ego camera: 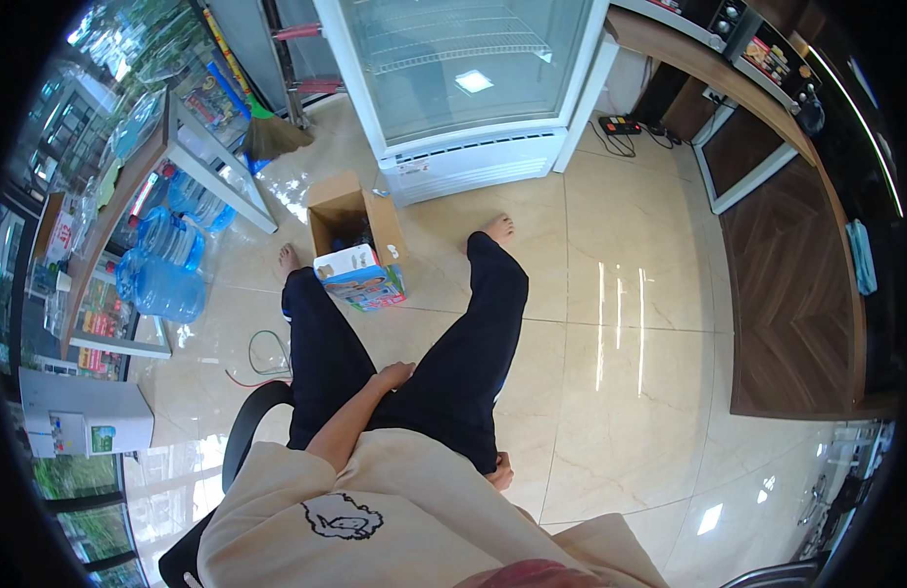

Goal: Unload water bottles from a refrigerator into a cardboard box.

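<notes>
My left hand (396, 375) rests between my thighs on my dark trousers (327, 353), and nothing shows in it. Beside my right thigh is my right hand (502, 471), curled and partly hidden by the leg and the beige shirt (424, 500). On the floor between my feet stands an open cardboard box (389, 220) with a colourful printed side. Dark items (354, 239) lie inside it, too shaded to make out. Just beyond the box is a white glass-door display fridge (468, 165) with wire shelves (460, 53).
Large blue water bottles (163, 283) stand under a table (119, 198) at left, near a broom (273, 136) and a water dispenser (86, 411). Thin tubing (258, 349) lies beside my chair (240, 430). Cables and a power strip (619, 126) lie near the wooden counter (799, 294).
</notes>
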`<state>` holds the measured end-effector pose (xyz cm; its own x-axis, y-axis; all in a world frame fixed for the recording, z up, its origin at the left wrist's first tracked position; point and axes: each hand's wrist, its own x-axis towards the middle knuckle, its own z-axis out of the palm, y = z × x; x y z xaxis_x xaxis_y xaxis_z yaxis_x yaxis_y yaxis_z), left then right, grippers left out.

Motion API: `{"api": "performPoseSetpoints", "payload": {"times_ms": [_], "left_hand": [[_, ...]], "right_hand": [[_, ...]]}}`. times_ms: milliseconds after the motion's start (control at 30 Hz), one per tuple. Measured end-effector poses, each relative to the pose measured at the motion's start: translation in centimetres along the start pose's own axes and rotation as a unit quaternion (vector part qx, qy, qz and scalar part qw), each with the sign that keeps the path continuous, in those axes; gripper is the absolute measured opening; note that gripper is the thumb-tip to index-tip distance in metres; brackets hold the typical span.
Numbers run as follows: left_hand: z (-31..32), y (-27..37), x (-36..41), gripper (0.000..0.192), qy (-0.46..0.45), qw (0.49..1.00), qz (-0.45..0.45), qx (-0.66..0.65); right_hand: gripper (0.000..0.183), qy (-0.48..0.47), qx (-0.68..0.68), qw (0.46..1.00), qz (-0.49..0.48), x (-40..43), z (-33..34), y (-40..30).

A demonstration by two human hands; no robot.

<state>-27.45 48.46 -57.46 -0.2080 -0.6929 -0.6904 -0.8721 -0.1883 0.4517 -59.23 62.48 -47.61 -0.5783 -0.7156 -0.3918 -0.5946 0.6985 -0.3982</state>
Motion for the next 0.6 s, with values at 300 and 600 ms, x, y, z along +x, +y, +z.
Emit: {"api": "performPoseSetpoints", "payload": {"times_ms": [300, 600], "left_hand": [[0.6, -1.1, 0.4, 0.04, 0.022, 0.999, 0.022, 0.01], [1.4, -2.4, 1.1, 0.042, 0.018, 0.999, 0.001, -0.038]], "right_hand": [[0.02, -0.005, 0.011, 1.0, 0.0, -0.2, 0.0, -0.1], [0.021, -0.02, 0.005, 1.0, -0.013, 0.1, 0.0, 0.1]]}}
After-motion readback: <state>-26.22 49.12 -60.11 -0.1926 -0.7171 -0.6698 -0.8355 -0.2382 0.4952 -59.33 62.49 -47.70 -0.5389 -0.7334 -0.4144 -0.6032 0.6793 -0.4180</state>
